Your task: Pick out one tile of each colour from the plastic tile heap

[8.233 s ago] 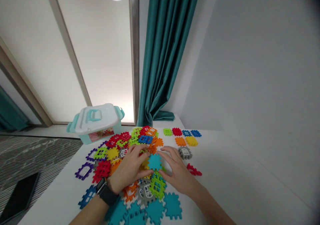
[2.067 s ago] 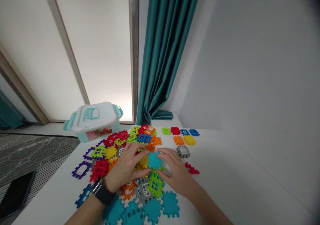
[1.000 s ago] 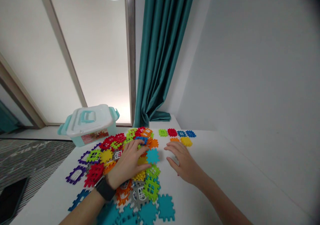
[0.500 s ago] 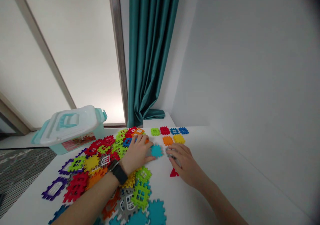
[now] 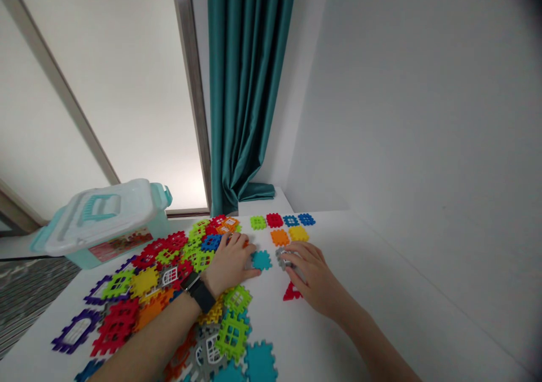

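My left hand point(image 5: 232, 262) reaches to the right edge of a heap of toothed building tiles. Its fingers and thumb close around the left side of a turquoise tile point(image 5: 262, 260), whose right part shows past them. My right hand point(image 5: 308, 272) is bent over a grey tile point(image 5: 281, 256), thumb and fingers on it; most of that tile is hidden under the hand. Between the two tiles is a narrow gap. A red triangular piece point(image 5: 291, 292) lies just below my right hand, partly covered by it.
Beyond my right hand lie an orange tile point(image 5: 279, 237) and a yellow tile point(image 5: 298, 233). Behind them, green point(image 5: 258, 222), red point(image 5: 274, 220) and two blue tiles form a row. A lidded box point(image 5: 105, 218) stands back left. A wall point(image 5: 402, 173) rises on the right.
My hands parted from the turquoise tile, then my left hand took it and shifted it right, away from the heap. My right hand moved onto the grey tile. The view has turned right.
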